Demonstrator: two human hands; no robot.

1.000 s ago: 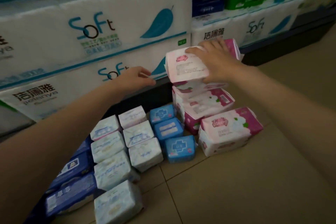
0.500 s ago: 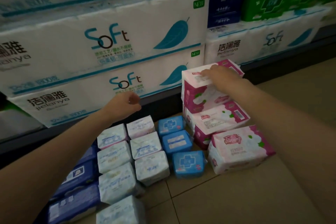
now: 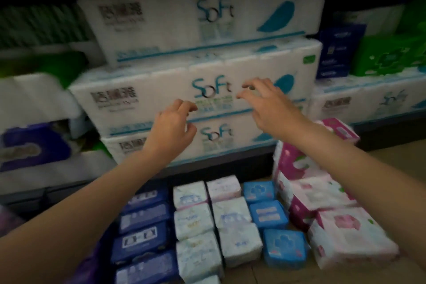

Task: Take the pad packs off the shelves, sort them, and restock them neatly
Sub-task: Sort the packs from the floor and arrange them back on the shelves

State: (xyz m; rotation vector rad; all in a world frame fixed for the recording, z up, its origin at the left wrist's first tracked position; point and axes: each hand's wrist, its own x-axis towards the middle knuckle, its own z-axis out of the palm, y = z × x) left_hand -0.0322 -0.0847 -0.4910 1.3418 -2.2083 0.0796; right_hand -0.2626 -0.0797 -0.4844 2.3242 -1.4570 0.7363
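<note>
Packs everywhere on the beige tiled floor (image 3: 380, 159): dark blue packs (image 3: 144, 226) in a column on the left, pale white packs (image 3: 193, 221) in two columns, bright blue packs (image 3: 268, 214) beside them, pink packs (image 3: 322, 193) stacked on the right. Both hands are up and empty, left hand (image 3: 173, 127) with loosely curled fingers, right hand (image 3: 269, 104) spread with fingers hooked, both in front of the big white Soft tissue bales (image 3: 161, 90) on the low dark shelf (image 3: 219, 168). Green packs (image 3: 389, 55) sit upper right; it's dim and blurred.
</note>
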